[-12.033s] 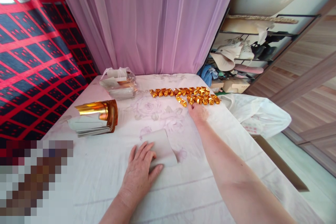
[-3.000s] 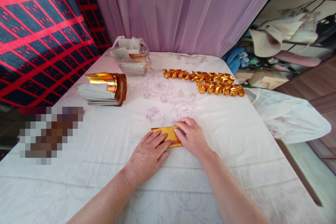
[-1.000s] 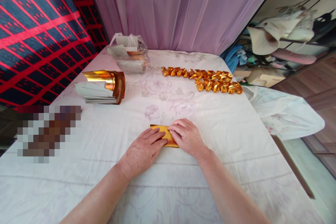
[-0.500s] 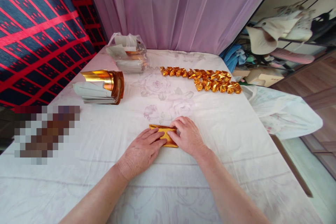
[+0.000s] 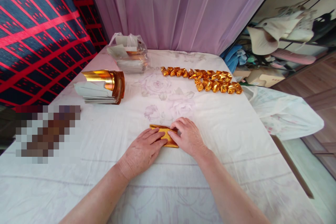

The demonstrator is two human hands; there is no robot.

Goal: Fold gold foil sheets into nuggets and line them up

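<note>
A folded gold foil paper [image 5: 164,132] lies flat on the white floral cloth [image 5: 225,126] in front of me. My left hand [image 5: 143,150] presses on its left part with the fingers spread over it. My right hand [image 5: 187,136] rests on its right end, fingertips pinching the paper's edge. Both hands hide most of the strip.
A stack of gold and white sheets [image 5: 101,87] sits at the left. Behind it is a plastic bag of sheets [image 5: 128,54]. Several folded gold pieces [image 5: 207,78] lie in rows at the far right. A pink curtain [image 5: 181,7] hangs behind; a white bag [image 5: 283,112] lies past the right edge.
Twelve seconds ago a white sheet lay under my left hand and my right hand reached the gold pieces. Now both hands press a folded gold strip; in the last second they barely moved.
</note>
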